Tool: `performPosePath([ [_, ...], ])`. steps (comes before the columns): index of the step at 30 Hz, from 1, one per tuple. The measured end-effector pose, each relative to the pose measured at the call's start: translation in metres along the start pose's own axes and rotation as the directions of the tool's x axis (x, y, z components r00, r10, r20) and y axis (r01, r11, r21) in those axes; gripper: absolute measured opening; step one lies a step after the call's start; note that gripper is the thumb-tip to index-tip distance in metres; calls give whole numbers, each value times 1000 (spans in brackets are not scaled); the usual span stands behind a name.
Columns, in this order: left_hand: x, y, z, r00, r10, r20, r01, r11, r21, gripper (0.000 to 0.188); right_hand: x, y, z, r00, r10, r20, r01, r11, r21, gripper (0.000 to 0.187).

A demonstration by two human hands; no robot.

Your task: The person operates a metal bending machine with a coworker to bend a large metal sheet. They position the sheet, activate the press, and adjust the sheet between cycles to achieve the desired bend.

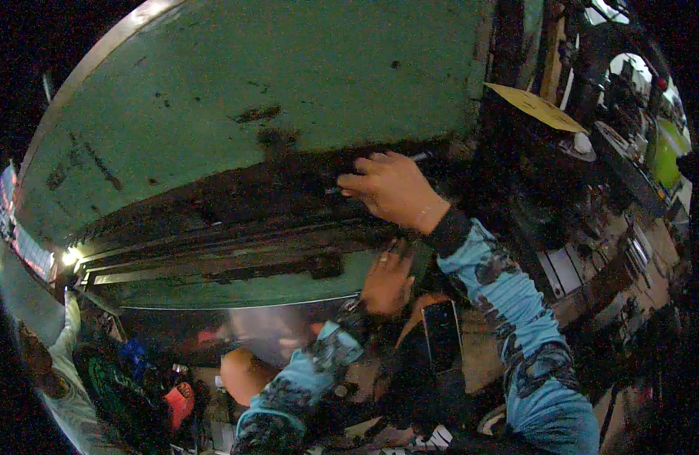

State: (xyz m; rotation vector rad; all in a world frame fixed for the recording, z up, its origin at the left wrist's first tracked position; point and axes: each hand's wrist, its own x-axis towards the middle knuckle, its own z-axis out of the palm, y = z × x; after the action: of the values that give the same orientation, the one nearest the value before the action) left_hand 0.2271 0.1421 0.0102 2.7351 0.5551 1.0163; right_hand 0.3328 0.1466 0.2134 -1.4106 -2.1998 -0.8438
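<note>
A large green machine panel point(349, 76) with scuffs and dark stains fills the upper view, above a long, shadowed recess point(236, 189). At the recess's right end is my right hand point(395, 189), its fingers curled. A slim metal rod point(421, 157) shows on both sides of it and seems to pass through the grip; its kind is too dim to make out. Lower down, my left hand point(387, 282) rests with fingers stretched upward on the machine's lower dark edge. Its fingertips fade into shadow, and a ring shows on one finger. Blue patterned sleeves cover both forearms.
A dark phone point(441, 336) lies near my lap. At the far left another person's arm point(67, 326) reaches up beside a bright lamp point(70, 256). A yellow sheet point(535, 106) and a lime-green object point(668, 152) are at right, amid clutter. A lower green beam point(236, 292) runs leftward.
</note>
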Motion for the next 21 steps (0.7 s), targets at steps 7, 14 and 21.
performPosePath([
  [7, 113, 29, 85, 985, 64, 160, -102, 964, 244, 44, 22, 3, -10, 987, -37, 154, 48, 996, -70, 20],
  [14, 131, 47, 131, 982, 34, 186, -91, 948, 305, 45, -8, 5, -15, 988, 76, 131, -88, 992, 88, 27],
  [21, 132, 53, 142, 976, 74, 203, -129, 952, 277, 45, -3, 5, -12, 989, 87, 122, -98, 992, 84, 36],
])
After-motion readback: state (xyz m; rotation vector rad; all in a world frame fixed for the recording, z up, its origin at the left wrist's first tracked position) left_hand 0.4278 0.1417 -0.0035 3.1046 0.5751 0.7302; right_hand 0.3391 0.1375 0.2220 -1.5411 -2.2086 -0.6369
